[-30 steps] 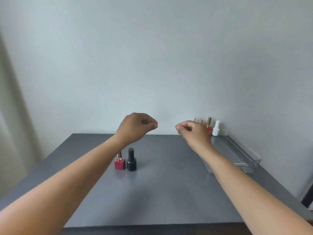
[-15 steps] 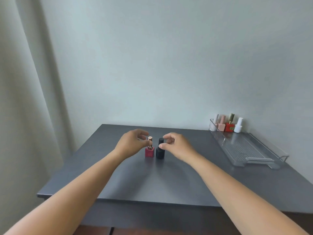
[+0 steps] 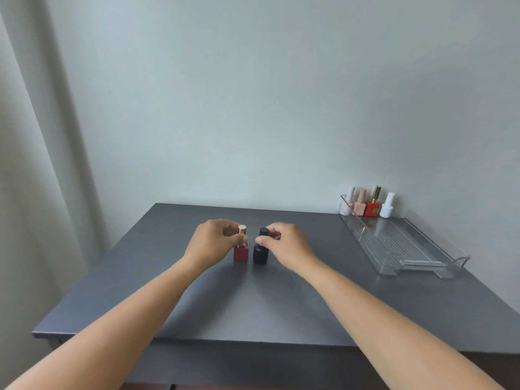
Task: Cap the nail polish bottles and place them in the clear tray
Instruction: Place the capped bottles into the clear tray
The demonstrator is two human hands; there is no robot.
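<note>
Dark grey table [image 3: 281, 305], left hand [image 3: 209, 243] fingers pinching red bottle [image 3: 241, 253] gold cap, right hand [image 3: 287, 246] fingers clamped on black bottle [image 3: 260, 254]

I see 2 bottles upright side by side mid-table [image 3: 281, 313]: a dark red square bottle [image 3: 241, 253] with a rose-gold cap [image 3: 242, 235], and a black round bottle [image 3: 260, 253] with a black cap [image 3: 263, 231]. Left hand [image 3: 212, 241] pinches the rose-gold cap; right hand [image 3: 285, 243] pinches the black cap. Clear tray [image 3: 427, 250] sits at right, well apart, holding 4 capped bottles in a row at its far end: pale [image 3: 349, 199], pink [image 3: 360, 203], red with gold cap [image 3: 373, 205], white [image 3: 387, 206].
</note>
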